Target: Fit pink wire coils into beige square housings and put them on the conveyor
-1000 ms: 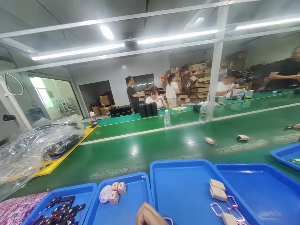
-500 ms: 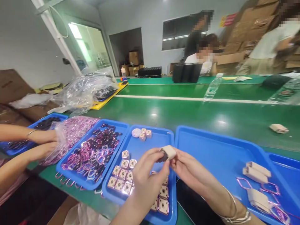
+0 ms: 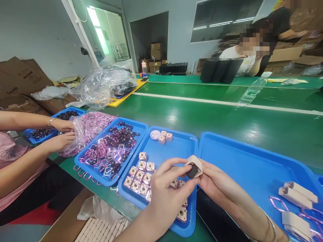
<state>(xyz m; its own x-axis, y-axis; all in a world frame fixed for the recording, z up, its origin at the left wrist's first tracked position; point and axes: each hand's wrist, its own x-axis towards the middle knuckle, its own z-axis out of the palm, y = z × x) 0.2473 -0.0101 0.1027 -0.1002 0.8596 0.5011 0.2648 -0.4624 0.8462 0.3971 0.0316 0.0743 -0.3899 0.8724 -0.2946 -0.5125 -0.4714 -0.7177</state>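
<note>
Over the middle blue tray [image 3: 192,218], both hands hold a small beige sleeve-like piece [image 3: 195,160] with a black block [image 3: 192,171] showing in its near end. My left hand [image 3: 168,191] pinches the black block between thumb and fingers. My right hand [image 3: 214,178] grips the beige piece from the right side, its fingertips partly hidden behind it. Below my hands stand rows of small beige-topped blocks [image 3: 144,189] with pink metallic rims and a centre hole; my left hand covers some. A few more blocks [image 3: 162,139] sit beside a round pale disc [image 3: 155,135] at the tray's far end.
To the right, another blue tray [image 3: 234,161] holds beige pieces [image 3: 297,195] and pink wire loops [image 3: 278,203]. Leftward, a tray [image 3: 103,181] carries black and pink parts; a co-worker's hands [image 3: 63,134] reach into a plastic bag of pink loops. A bottle [image 3: 254,89] lies beyond.
The view has shifted, so the tables and trays sit differently in the frame. The beige piece has turned, and its end with the black block now faces me more. Both hands keep their hold.
</note>
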